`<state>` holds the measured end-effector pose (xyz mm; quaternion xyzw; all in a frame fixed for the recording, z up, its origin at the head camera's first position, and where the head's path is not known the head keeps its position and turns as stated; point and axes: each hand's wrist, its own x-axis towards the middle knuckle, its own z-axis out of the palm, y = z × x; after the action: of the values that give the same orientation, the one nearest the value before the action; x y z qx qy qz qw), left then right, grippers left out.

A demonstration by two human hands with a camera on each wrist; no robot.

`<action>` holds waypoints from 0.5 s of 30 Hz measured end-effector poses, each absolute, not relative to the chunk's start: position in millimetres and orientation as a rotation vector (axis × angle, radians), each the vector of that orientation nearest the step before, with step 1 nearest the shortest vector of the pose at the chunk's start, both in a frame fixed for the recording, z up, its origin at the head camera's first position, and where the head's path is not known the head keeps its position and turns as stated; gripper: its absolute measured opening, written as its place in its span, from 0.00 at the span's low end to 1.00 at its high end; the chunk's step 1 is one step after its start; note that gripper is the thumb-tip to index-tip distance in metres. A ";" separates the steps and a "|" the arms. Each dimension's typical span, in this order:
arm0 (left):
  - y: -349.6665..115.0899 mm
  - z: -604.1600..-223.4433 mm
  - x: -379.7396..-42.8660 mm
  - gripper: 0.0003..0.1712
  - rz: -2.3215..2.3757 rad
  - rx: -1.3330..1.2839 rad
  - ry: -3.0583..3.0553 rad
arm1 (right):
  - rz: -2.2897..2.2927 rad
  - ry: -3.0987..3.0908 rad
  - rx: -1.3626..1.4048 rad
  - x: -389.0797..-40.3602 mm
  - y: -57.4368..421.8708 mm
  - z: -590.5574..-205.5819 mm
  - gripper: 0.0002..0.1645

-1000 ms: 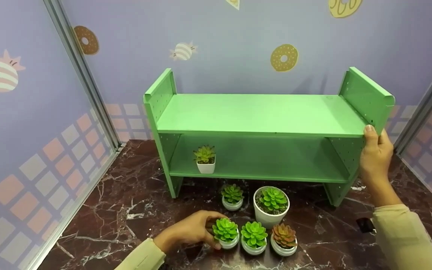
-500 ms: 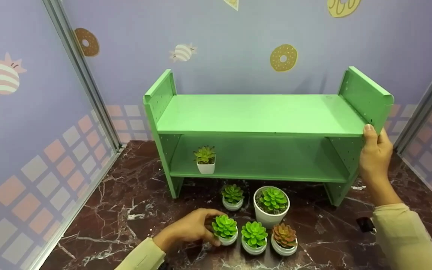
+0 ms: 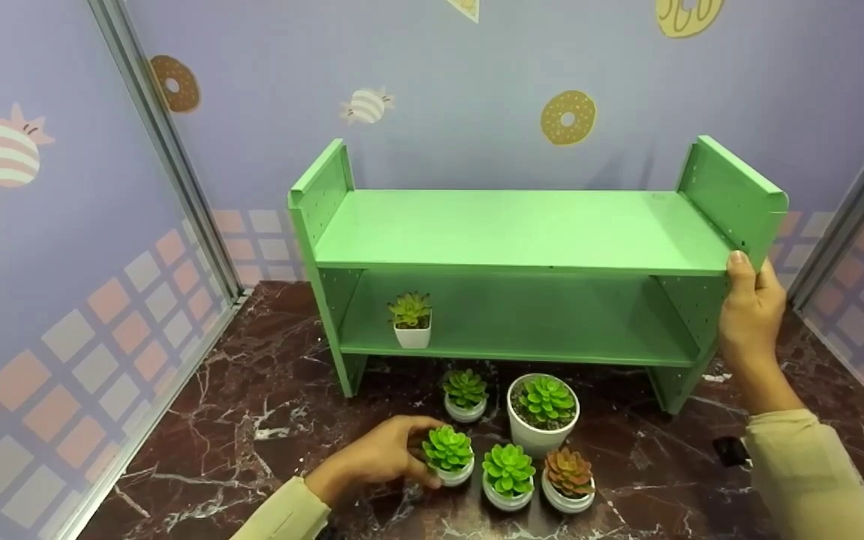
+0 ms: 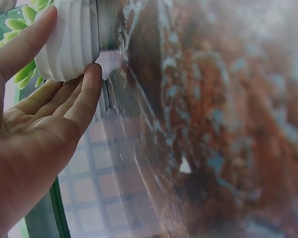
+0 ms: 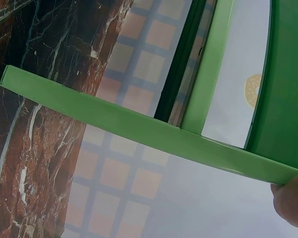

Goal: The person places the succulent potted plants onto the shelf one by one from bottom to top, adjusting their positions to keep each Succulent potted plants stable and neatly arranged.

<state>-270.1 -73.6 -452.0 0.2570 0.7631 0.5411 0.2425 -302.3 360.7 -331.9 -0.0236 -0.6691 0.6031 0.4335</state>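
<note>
My left hand point(image 3: 381, 454) holds a small potted succulent point(image 3: 448, 448) with bright green leaves, thumb and fingers on either side of its pot. In the left wrist view the ribbed white pot point(image 4: 69, 42) sits between thumb and fingertips, close to the tabletop. My right hand point(image 3: 753, 315) grips the right side panel of a green two-tier shelf point(image 3: 522, 229), thumb at the front edge. That panel's edge point(image 5: 114, 121) crosses the right wrist view, where only a finger end shows. On the lower tier stands a succulent in a square white pot point(image 3: 411, 321), toward the left.
In front of the shelf stand a small green succulent point(image 3: 465, 391), a larger white-potted one point(image 3: 543, 414), another bright green one point(image 3: 508, 472) and a reddish one point(image 3: 568, 476). A dark object point(image 3: 731, 450) lies by the right sleeve. Patterned walls enclose the marble tabletop point(image 3: 252, 450).
The succulent in my left hand has shifted slightly away from me, toward the shelf, and stands a little apart from the pot beside it. My right hand stays on the shelf panel.
</note>
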 end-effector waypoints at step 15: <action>-70.0 -449.1 -272.0 0.38 1.591 0.629 2.035 | 1.525 -1.638 -0.045 -303.7 362.4 -332.3 0.13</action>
<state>-272.0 -70.0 -449.1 0.2299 0.7431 0.5812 0.2391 -303.7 362.4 -332.3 -0.0180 -0.6584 0.6131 0.4362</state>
